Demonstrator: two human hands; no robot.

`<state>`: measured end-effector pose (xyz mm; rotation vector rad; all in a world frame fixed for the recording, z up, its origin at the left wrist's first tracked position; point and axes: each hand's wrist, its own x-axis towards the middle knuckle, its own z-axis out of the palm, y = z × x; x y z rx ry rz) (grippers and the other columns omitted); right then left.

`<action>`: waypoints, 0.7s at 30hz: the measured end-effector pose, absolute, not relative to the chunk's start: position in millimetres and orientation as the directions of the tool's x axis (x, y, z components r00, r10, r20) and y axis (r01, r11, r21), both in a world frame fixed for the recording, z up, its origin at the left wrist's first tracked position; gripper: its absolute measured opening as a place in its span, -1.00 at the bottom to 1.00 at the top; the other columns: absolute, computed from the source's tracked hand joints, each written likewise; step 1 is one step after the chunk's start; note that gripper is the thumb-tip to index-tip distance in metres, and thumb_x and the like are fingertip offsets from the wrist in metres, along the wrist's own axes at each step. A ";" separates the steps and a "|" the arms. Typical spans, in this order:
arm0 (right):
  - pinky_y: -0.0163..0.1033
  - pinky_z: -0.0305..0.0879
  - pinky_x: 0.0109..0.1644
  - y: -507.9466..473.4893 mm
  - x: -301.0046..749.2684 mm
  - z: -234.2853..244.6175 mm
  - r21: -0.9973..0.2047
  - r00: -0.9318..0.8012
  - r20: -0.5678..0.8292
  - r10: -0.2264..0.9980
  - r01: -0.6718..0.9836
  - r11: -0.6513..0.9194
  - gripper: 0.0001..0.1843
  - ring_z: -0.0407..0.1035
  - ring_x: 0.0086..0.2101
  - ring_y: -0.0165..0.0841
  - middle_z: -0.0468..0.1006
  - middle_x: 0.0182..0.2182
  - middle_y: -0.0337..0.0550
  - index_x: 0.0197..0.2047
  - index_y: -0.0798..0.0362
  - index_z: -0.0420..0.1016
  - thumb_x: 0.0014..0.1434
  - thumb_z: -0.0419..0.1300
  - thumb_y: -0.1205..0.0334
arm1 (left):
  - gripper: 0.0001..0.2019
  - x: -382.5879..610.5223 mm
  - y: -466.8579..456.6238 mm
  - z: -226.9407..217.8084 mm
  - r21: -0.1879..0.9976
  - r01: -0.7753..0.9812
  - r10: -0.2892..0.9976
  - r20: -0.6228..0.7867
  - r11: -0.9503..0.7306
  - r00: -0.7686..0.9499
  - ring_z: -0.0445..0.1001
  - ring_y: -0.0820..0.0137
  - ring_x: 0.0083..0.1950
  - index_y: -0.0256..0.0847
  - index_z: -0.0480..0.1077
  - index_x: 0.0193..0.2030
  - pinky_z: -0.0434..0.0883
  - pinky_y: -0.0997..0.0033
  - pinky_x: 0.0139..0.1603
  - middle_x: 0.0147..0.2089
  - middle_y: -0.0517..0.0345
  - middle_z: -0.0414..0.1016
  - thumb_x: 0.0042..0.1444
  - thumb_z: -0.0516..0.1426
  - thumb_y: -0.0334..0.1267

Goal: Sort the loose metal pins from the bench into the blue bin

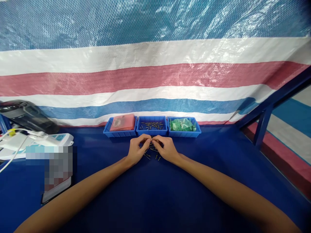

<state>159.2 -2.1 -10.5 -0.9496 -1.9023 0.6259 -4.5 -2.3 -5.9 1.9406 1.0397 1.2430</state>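
Thumb to forefinger, a close pinch is made by left hand (136,150) and right hand (168,149), contents too small to tell; below, slender brass-coloured metal pins (156,157) are strewn across the dark-blue tabletop (155,194), more are held in the blue plastic middle bin (159,132): unfinished, it seems.

No text, brand or number can be read with certainty. The dark, see-through cylindrical bottle (36,118) lying at the left carries a small pale mark near its upper edge, too blurred to make out. On the white, long plastic power strip (65,139), any print is too small to tell. Coarse pixel blocks cover most of the flat, black-edged rectangular device (57,191), hiding any lettering there.
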 end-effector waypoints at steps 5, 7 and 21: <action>-0.36 0.08 -0.45 -2.2 158.0 -7.3 -0.745 -0.343 0.470 0.813 0.340 0.574 -0.77 0.14 -0.59 -0.49 0.26 -0.63 -0.33 -0.46 0.09 0.35 0.23 0.06 0.27 | -0.82 -3.1 -1.5 -4.7 0.820 0.295 0.865 0.417 -0.491 0.280 0.24 0.58 -0.59 -0.29 0.39 -0.34 0.24 0.59 -0.53 -0.54 0.26 0.34 0.21 0.05 -0.25; -0.37 0.07 -0.45 -2.3 158.0 -7.0 -0.749 -0.340 0.472 0.813 0.333 0.573 -0.78 0.13 -0.59 -0.49 0.25 -0.63 -0.34 -0.46 0.09 0.34 0.23 0.06 0.28 | -0.82 -3.0 -1.6 -4.4 0.823 0.296 0.867 0.411 -0.486 0.280 0.24 0.59 -0.59 -0.29 0.38 -0.34 0.24 0.59 -0.53 -0.54 0.26 0.33 0.21 0.05 -0.25; -0.37 0.19 -0.41 -1.2 158.9 -12.1 -0.753 -0.326 0.495 0.806 0.301 0.585 -0.80 0.26 -0.55 -0.47 0.38 -0.57 -0.28 -0.31 0.09 0.44 0.28 0.02 0.27 | -0.83 -3.8 -2.7 -6.8 0.798 0.282 0.844 0.474 -0.533 0.252 0.27 0.59 -0.60 -0.29 0.40 -0.31 0.26 0.61 -0.54 -0.57 0.28 0.33 0.22 0.05 -0.27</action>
